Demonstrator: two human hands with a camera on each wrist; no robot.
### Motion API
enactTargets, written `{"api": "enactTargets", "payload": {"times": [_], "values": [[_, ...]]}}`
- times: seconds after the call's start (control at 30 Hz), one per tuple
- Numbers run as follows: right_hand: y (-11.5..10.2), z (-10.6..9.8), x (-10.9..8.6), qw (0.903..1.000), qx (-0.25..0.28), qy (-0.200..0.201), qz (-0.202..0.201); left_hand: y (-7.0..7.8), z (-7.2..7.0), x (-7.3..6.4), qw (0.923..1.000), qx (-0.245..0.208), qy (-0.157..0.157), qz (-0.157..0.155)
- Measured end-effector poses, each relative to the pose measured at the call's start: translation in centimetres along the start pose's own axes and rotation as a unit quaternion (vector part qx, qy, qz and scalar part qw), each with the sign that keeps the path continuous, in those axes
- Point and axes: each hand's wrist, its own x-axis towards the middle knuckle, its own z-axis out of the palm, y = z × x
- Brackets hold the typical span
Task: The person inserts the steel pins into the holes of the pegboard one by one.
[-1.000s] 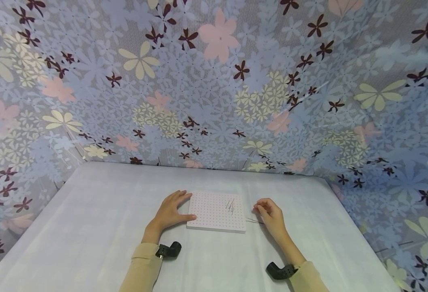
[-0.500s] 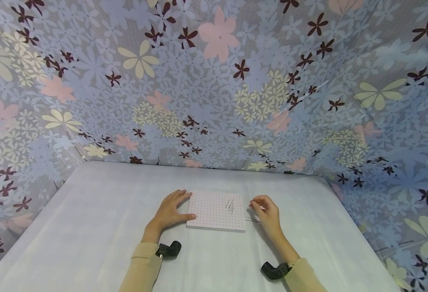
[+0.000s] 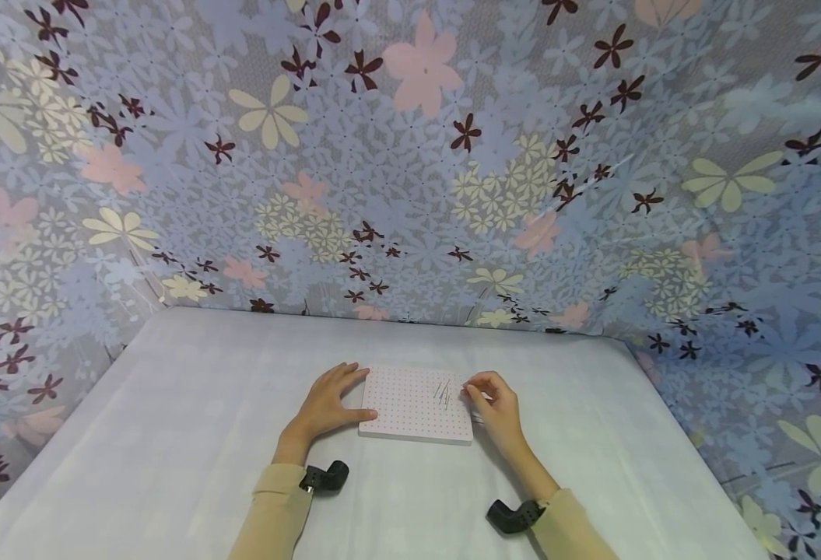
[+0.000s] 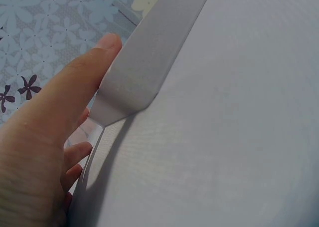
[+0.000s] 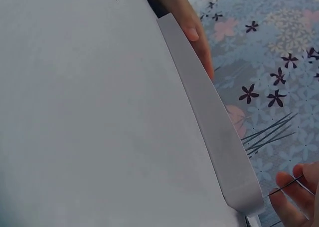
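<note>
A white pegboard (image 3: 403, 412) with rows of small reddish dots lies flat on the table. Several thin metal needles (image 3: 442, 393) stand at a slant in its right part. Along the board's left edge rests my left hand (image 3: 326, 404), thumb straight and touching the top near the front corner; in the left wrist view the thumb (image 4: 65, 87) lies along the edge. At the right edge, my right hand (image 3: 498, 406) pinches a needle (image 5: 285, 188) between thumb and fingertips. Its tip is close to the board; contact cannot be told.
More thin needles (image 3: 478, 420) lie on the table just right of the board, partly behind the right hand. White cloth covers the table (image 3: 207, 404). A floral curtain (image 3: 410, 194) hangs behind and at both sides.
My right hand has moved left, with the pinched needle, from beside the board to its right edge. The left hand and the board have stayed in place.
</note>
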Motion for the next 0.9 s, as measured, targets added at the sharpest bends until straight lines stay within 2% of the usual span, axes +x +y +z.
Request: {"api": "enactTargets", "payload": {"times": [0.4,0.63,0.9], "values": [[0.0,0.81,0.05,0.9997,-0.019,-0.018,-0.004,0.01,0.04,0.1,1.0,0.007,0.001,-0.001],[0.14,0.93,0.05,0.9993,-0.012,-0.033,0.01,0.05,-0.04,0.05,1.0,0.005,0.0,0.002],[0.05,0.91,0.11,0.9979,-0.002,-0.064,0.007,0.06,-0.03,0.03,1.0,0.007,0.001,0.003]]}}
